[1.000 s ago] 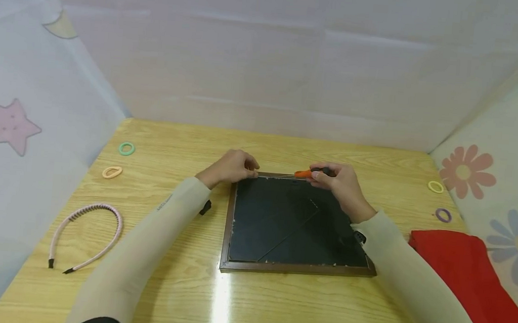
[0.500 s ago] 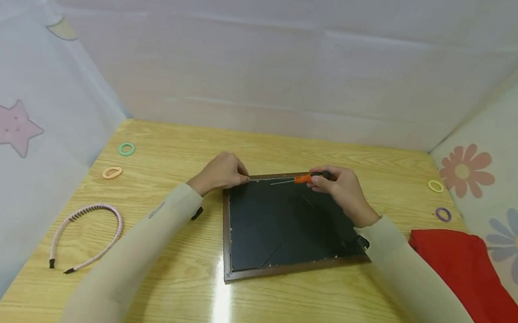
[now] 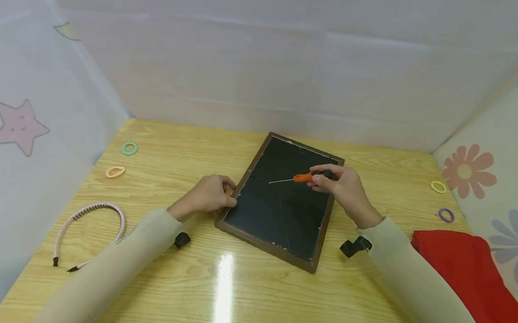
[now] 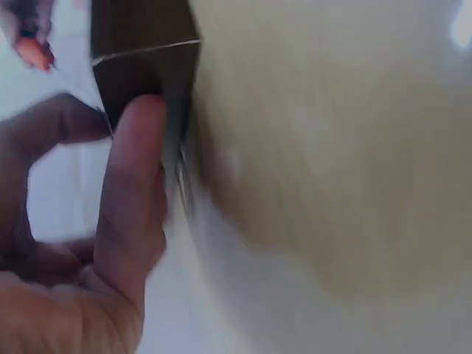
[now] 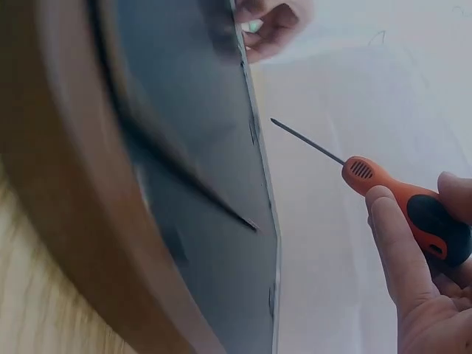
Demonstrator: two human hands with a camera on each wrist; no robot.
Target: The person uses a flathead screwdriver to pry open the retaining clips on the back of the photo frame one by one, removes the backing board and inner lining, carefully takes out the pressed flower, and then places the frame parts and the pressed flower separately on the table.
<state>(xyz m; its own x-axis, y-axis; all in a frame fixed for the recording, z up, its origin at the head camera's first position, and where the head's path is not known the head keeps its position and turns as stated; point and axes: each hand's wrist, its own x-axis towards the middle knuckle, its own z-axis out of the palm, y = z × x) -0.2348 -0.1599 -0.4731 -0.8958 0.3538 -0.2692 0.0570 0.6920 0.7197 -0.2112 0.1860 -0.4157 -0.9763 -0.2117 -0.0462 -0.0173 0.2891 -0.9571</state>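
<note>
In the head view, a picture frame [image 3: 266, 244] with a brown rim lies turned askew at the middle of the table, its black backing panel [image 3: 254, 217] facing up. My left hand [image 3: 208, 194] grips the frame's left edge; the left wrist view shows the thumb [image 4: 136, 155] against the rim's side. Over the panel, my right hand [image 3: 347, 188] holds a screwdriver [image 3: 303, 177] by its orange and black handle. The thin shaft points left, and the right wrist view shows its tip [image 5: 274, 121] apart from the panel. A thin line runs across the backing.
Left on the table [image 3: 162, 291] are a pink headband [image 3: 58, 239], a green ring [image 3: 124, 151] and an orange ring [image 3: 108, 174]. Yellow [image 3: 432, 189] and purple rings [image 3: 440, 217] lie at right, near a folded red cloth [image 3: 464, 279]. Fabric walls stand behind and beside.
The frame has turned clockwise, with my left hand moving nearer on its edge. The screwdriver, earlier at the frame's far edge, now hangs over the panel; the right hand has hardly shifted.
</note>
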